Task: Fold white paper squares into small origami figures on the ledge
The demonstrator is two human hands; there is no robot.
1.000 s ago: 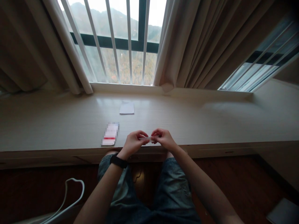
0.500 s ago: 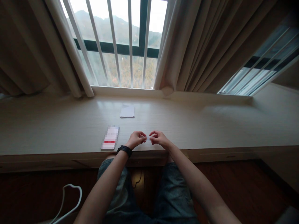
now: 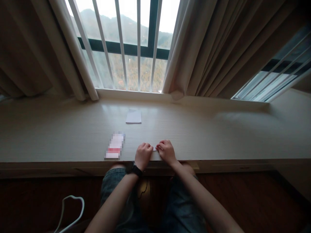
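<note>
My left hand [image 3: 143, 155] and my right hand [image 3: 166, 151] rest side by side on the near edge of the pale wooden desk [image 3: 218, 136]. Both have their fingers curled and pinch a small pale slip [image 3: 154, 148] between them, pressed down on the desk surface. Most of the slip is hidden under my fingers. A black watch sits on my left wrist. A small packet with a red band [image 3: 114, 146] lies just left of my left hand.
A folded white paper [image 3: 133, 116] lies farther back near the window. Curtains [image 3: 206, 48] hang on both sides of the barred window [image 3: 131, 42]. A white cable [image 3: 70, 210] loops on the dark floor at lower left. My knees are under the desk edge.
Both hands have come down from just above the desk and now press the small slip flat on its surface near the front edge. The view shifted slightly forward.
</note>
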